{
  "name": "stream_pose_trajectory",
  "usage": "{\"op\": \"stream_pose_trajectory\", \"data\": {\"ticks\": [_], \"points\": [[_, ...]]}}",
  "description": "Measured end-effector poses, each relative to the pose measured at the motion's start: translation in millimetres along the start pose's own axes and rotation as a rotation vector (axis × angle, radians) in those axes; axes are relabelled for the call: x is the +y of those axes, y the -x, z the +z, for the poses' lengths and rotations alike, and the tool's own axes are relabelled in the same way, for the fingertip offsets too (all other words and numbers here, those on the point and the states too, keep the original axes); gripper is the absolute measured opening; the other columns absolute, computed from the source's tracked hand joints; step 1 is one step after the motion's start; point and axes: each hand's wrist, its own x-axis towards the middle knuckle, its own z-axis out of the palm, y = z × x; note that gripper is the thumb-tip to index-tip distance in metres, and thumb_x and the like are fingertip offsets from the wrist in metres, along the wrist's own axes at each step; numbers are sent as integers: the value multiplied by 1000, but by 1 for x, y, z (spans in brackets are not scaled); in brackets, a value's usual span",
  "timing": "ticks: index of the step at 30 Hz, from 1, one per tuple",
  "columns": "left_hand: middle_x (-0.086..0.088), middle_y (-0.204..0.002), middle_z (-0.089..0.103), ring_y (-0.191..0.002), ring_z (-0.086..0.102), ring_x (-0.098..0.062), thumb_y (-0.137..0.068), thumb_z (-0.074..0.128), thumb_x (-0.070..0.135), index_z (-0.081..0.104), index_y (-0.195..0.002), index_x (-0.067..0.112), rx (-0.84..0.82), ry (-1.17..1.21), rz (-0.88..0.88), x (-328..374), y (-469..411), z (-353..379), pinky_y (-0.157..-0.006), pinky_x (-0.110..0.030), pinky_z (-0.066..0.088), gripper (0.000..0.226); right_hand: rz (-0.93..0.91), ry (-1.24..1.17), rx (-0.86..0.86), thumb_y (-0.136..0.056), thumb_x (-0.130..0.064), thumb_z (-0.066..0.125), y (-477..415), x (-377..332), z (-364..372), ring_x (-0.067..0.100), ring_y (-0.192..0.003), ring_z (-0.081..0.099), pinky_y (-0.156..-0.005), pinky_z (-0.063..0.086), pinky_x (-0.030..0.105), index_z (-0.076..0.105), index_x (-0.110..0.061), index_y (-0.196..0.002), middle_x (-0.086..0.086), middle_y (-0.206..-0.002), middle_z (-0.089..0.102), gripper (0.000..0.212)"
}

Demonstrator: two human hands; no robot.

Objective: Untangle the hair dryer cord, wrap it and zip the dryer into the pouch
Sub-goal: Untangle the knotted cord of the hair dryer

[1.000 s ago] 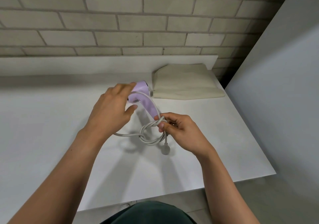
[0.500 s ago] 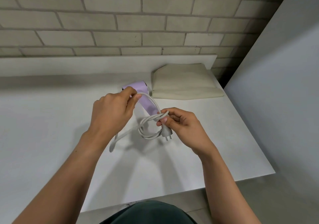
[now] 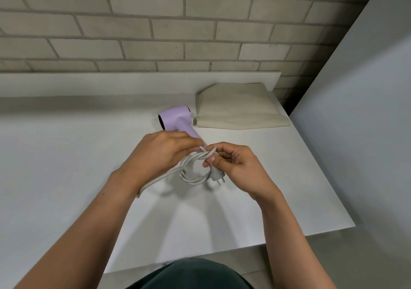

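A: Where is the hair dryer (image 3: 175,118) seen?
B: It is laid on the tabletop (image 3: 66,155); the pouch (image 3: 238,108) is set just right of it.
A: And the cord (image 3: 193,178)?
B: It is tangled in loops at the dryer's handle end, the plug (image 3: 218,176) just beyond.
A: How are the 2 hands occupied?
B: The twisted strands are pinched by the left hand (image 3: 160,155) and the right hand (image 3: 235,164), close to the handle.

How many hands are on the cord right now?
2. The left hand pinches the cord at the dryer handle's end; the right hand grips the twisted strands near the plug.
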Motion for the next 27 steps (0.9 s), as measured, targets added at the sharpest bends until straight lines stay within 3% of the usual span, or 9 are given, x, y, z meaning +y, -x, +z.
{"op": "stream_pose_trajectory", "data": {"ticks": [4,8,11,14,16,19,21,24,27], "points": [[13,-97,75,-82,71,-26,-100,36,48,55,-117,44,70,-41,-166,-10,1,4,-66,-42,57,26,-3,-60,10,-100,-8,67,-1,-1,-2,36,-107,72,-98,57,40,77,-19,-117,8,-105,80,23],[22,-93,71,-74,71,-6,-104,53,31,65,-113,46,-49,152,-360,-23,1,12,-75,-39,57,22,-15,-85,23,-99,-4,67,0,0,-6,21,-91,74,-88,57,29,75,-9,-120,9,-104,80,23],[18,-87,71,-68,68,-10,-105,52,35,65,-108,48,-103,295,-412,-29,4,14,-75,-42,58,19,-17,-44,70,-98,-7,70,2,2,-2,19,-82,74,-83,57,26,77,-12,-117,5,-102,79,21],[11,-83,71,-58,67,-10,-97,54,31,70,-97,38,-180,333,-481,-42,14,11,-70,-45,60,18,-23,23,175,-97,-7,72,2,6,-1,26,-78,75,-75,58,29,77,-17,-113,1,-103,75,20],[8,-79,72,-56,67,-11,-89,53,29,71,-88,35,-273,302,-510,-51,20,10,-66,-40,60,19,-23,79,238,-97,-7,70,0,8,-1,27,-73,73,-70,55,33,75,-22,-112,-3,-94,73,22],[3,-77,74,-59,70,-18,-100,60,27,75,-90,26,-413,262,-567,-59,24,17,-53,-17,50,18,-20,148,270,-97,-7,69,-3,13,-1,16,-64,68,-64,50,24,74,-26,-108,-11,-88,70,23],[3,-78,75,-63,71,-18,-99,59,23,76,-91,27,-509,241,-575,-60,26,26,-49,-10,44,19,-18,184,263,-97,-8,69,-3,16,1,16,-66,71,-65,53,25,75,-29,-113,-11,-91,71,27],[5,-82,76,-65,70,-17,-96,57,21,75,-92,30,-579,264,-596,-56,26,37,-63,-23,55,21,-3,204,263,-99,-12,70,-4,20,4,19,-72,73,-71,58,32,73,-31,-124,-9,-101,74,32],[5,-88,77,-68,70,-13,-100,56,26,73,-99,34,-565,384,-636,-55,26,45,-66,-28,57,19,26,248,251,-100,-17,68,-5,21,2,18,-73,72,-70,56,25,70,-31,-132,-16,-96,76,35]]}}
